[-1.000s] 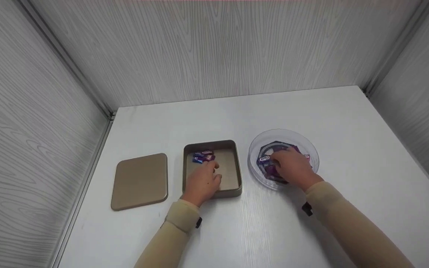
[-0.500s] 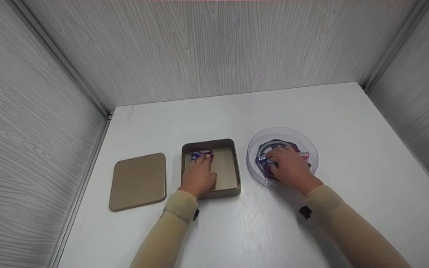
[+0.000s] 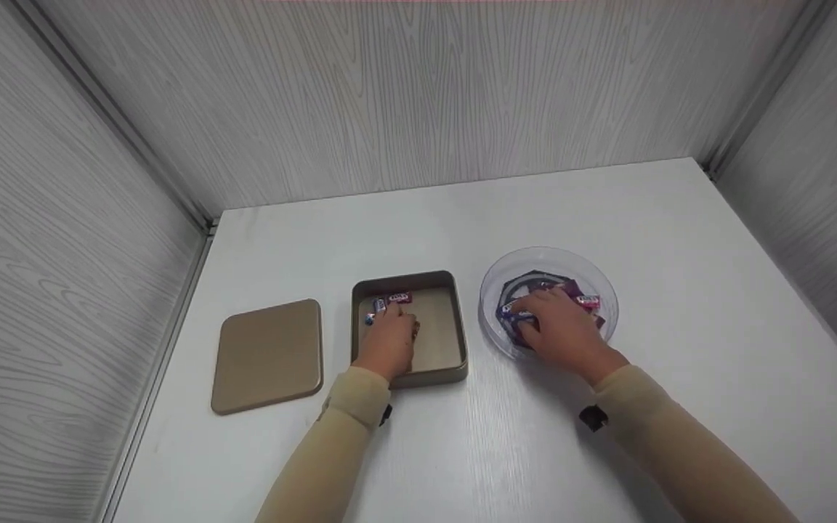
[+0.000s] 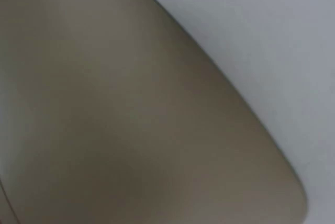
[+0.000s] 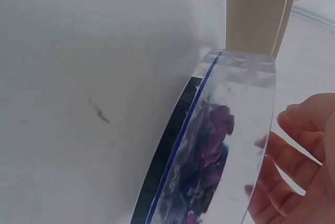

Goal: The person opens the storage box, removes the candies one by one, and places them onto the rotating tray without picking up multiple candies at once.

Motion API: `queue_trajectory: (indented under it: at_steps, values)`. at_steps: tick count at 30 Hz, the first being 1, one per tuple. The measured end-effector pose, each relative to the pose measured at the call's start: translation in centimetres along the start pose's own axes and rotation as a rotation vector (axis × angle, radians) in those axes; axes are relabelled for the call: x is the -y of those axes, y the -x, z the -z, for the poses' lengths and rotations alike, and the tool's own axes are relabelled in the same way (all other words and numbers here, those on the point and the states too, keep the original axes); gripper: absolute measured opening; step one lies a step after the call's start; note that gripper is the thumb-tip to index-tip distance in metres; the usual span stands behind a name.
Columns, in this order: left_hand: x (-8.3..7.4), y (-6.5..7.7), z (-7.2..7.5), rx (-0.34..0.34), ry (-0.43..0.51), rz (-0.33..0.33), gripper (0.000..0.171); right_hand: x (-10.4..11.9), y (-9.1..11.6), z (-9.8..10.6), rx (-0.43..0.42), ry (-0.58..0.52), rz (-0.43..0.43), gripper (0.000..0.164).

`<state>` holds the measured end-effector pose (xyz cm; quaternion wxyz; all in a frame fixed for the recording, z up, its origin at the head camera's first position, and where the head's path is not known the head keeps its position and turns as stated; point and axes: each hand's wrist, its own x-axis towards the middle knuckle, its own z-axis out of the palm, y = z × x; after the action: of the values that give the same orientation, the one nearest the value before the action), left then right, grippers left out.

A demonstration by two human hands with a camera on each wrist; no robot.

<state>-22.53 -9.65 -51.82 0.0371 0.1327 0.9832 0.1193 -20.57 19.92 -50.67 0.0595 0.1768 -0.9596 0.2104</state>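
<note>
My left hand (image 3: pixel 388 345) reaches into a shallow tan metal tin (image 3: pixel 451 375), its fingertips right at a few small wrapped candies. A pink-purple candy (image 3: pixel 399 298) and a blue candy (image 3: pixel 380 305) show just past the fingers. I cannot tell whether those fingers pinch a candy. My right hand (image 3: pixel 567 330) is inside a round clear plastic bowl (image 3: pixel 491 280), over a pile of purple, blue and pink wrapped candies (image 5: pixel 212 140). In the right wrist view its fingers (image 5: pixel 293 156) are loosely bent and spread, thumb apart, at the bowl's rim.
The tin's flat tan lid (image 3: pixel 267 356) lies on the white table (image 3: pixel 331 243) left of the tin. Wood-grain panels (image 3: pixel 418 94) close off the back and both sides. The left wrist view shows mostly a blurred tan surface (image 4: pixel 131 109) close to the camera.
My left hand reached forward to the candies and drew its fingers in; the candies there have shifted, a blue one turned. My right hand stays in the bowl, with slight finger movement.
</note>
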Motion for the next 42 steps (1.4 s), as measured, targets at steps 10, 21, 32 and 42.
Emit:
queue_trajectory:
  at_steps: [10, 21, 32, 42]
  values:
    - [0.0, 0.1, 0.2, 0.026, -0.036, -0.002, 0.014, 0.5, 0.2, 0.1, -0.01, -0.034, 0.02, 0.023]
    - [0.1, 1.0, 1.4, -0.074, 0.14, 0.039, 0.006, 1.4, 0.6, -0.2, -0.031, -0.095, 0.05, 0.017]
    - [-1.8, 3.1, 3.7, -0.158, 0.469, 0.083, 0.019, 3.6, 1.0, -0.1, -0.078, -0.144, 0.088, 0.019]
    - [-3.4, 4.4, 3.6, -0.121, 0.693, 0.036, 0.016, 6.4, 2.0, 0.0, -0.16, -0.205, 0.23, 0.028]
